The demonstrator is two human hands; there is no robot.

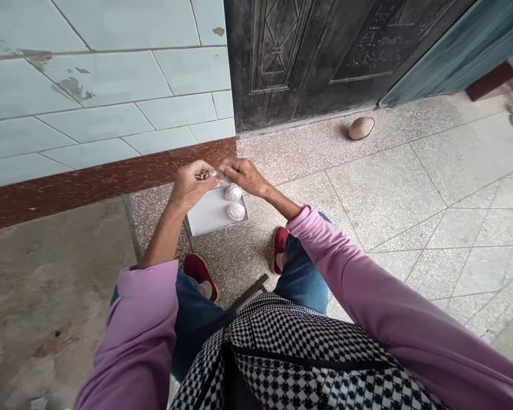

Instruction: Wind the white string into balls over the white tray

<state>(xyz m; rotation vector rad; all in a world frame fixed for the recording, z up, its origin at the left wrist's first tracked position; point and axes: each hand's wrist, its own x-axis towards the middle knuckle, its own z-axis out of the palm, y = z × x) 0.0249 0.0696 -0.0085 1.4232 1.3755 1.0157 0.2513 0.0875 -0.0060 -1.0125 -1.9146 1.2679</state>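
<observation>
My left hand (193, 183) is closed, thumb and fingers pinching a small whitish, shiny stringy thing (214, 175). From the other side my right hand (245, 175) pinches the same thing, its fingers close to the left fingertips. What exactly it is cannot be made out, as the fingers cover part of it. Just below the hands a shallow white box (207, 213) lies on the floor. Two white balls that look like wound yarn sit along its right side: a nearer ball (236, 212) and a farther ball (233, 192). A loose thin strand (231, 231) shows at the box's front edge.
A tiled wall (106, 80) and a dark panelled door (282, 62) stand ahead. On the speckled floor (385, 182) near the door lies a rounded pinkish-tan object (361, 128). My red shoes (200, 273) flank the box, with a dark bar (250, 293) between my legs.
</observation>
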